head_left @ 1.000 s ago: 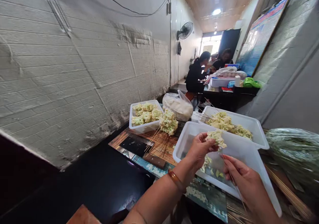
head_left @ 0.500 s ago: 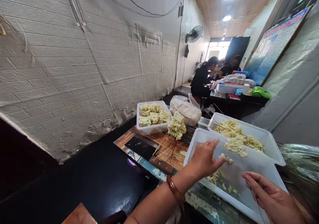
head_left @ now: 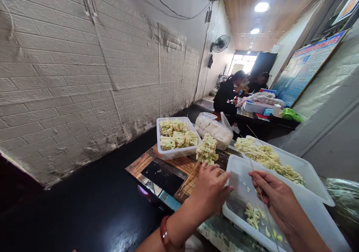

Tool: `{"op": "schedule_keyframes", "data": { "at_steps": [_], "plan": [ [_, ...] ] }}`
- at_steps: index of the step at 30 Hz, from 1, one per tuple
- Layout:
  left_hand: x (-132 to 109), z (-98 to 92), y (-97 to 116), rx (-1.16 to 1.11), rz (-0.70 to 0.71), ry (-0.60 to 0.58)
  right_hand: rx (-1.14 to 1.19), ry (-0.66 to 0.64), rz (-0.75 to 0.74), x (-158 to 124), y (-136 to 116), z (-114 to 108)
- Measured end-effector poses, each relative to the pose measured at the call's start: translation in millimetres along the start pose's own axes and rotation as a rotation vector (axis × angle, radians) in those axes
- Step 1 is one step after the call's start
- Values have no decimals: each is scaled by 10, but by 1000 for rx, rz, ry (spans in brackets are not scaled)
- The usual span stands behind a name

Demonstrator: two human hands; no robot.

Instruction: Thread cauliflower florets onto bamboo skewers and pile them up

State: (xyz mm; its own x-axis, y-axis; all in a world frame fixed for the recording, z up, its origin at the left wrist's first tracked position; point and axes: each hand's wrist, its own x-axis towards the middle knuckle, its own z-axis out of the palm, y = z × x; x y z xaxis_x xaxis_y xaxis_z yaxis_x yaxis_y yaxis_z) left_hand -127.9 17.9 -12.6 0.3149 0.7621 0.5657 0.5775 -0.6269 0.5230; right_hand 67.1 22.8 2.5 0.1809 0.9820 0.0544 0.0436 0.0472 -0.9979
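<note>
My right hand point(head_left: 273, 194), closed, pinches a thin wooden skewer point(head_left: 251, 164) over the near white tray. Pale cauliflower point(head_left: 245, 144) appears at the skewer's far end, overlapping the back tray in my view. Loosely curved, with thumb and fingers apart, my left hand point(head_left: 211, 186) hovers by the near tray's left edge. Its fingertips come close to a pile of cauliflower skewers point(head_left: 207, 148) on the table; contact cannot be made out. Cauliflower scraps point(head_left: 254, 215) lie in the near tray point(head_left: 235, 166).
A white tray of cauliflower point(head_left: 179, 154) stands at the table's far left, beside a tied plastic bag point(head_left: 214, 130). The right-hand back tray point(head_left: 314, 173) holds more cauliflower. Clear plastic wrap point(head_left: 343, 196) lies far right. Two people sit at a table behind.
My left hand has moved left, from over the near tray toward the skewer pile. My right hand has shifted left and up with its skewer. The camera view has shifted slightly.
</note>
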Motion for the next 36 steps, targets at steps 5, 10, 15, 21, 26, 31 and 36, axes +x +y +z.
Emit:
{"op": "schedule_keyframes", "data": {
  "at_steps": [5,10,15,21,26,31,36],
  "plan": [
    [-161,-373,-456,207,-194,168,244,-153,132,198,-44,671],
    [-239,-412,-770,152,-223,196,308,-174,167,384,95,1133],
    [-215,-364,-856,12,-226,146,326,-168,184,535,232,1337],
    [-213,-367,-916,-190,-238,80,293,-231,224,544,257,1394],
    [-213,-397,-912,-245,-247,65,267,-268,229,473,195,1367],
    [-181,-435,-869,-355,-291,54,167,-289,184,437,206,1368],
    [-157,-478,-827,-401,-353,73,-51,-298,113,535,311,1405]
  ]
}}
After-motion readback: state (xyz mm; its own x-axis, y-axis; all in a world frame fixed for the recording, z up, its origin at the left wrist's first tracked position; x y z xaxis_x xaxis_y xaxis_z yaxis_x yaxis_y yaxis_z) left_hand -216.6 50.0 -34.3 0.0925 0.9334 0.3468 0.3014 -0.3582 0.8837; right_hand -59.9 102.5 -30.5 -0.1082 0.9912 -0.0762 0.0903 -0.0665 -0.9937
